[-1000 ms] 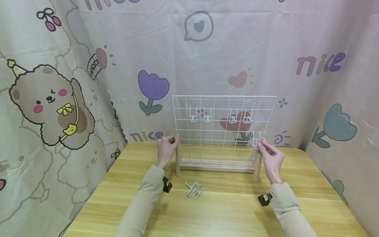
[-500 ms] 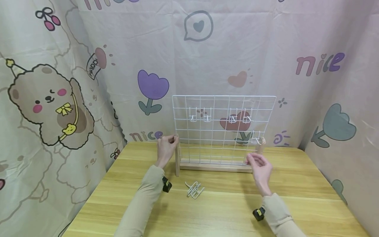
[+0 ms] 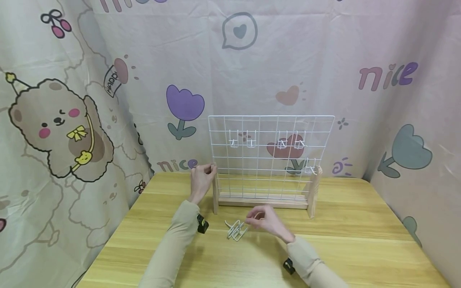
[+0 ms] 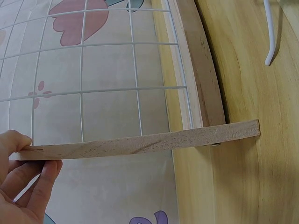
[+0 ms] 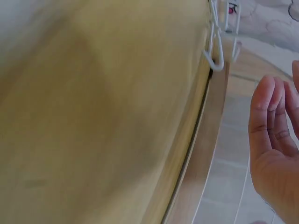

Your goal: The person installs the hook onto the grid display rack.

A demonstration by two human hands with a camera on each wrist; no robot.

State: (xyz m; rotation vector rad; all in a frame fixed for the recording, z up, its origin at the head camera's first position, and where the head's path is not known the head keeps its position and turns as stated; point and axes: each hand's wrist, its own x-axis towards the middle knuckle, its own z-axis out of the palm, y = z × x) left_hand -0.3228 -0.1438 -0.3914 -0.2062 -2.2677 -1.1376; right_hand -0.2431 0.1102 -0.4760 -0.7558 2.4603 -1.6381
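Note:
A white wire grid panel [image 3: 251, 164] stands in a wooden base with two upright posts. My left hand [image 3: 202, 182] pinches the top of the left wooden post [image 4: 140, 142] between thumb and fingers. Just right of a small pile of white wire hooks [image 3: 235, 231] on the table, my right hand [image 3: 268, 221] hovers with loosely bent fingers and nothing between them. Several hooks hang on the grid's upper part, and another hook [image 3: 310, 167] hangs low on its right side, beside the right post [image 3: 314, 194]. In the right wrist view the loose hooks [image 5: 217, 42] lie ahead of the fingertips.
The wooden table [image 3: 345, 240] extends in front of the rack and to both sides. Behind it and at the sides hangs a printed curtain [image 3: 248, 76]. A wooden crossbar [image 3: 263, 203] joins the posts near the table.
My right hand let go of the hook at the grid's lower right, leaving it hanging, then moved down and left to the loose hooks. The left hand stayed on its post.

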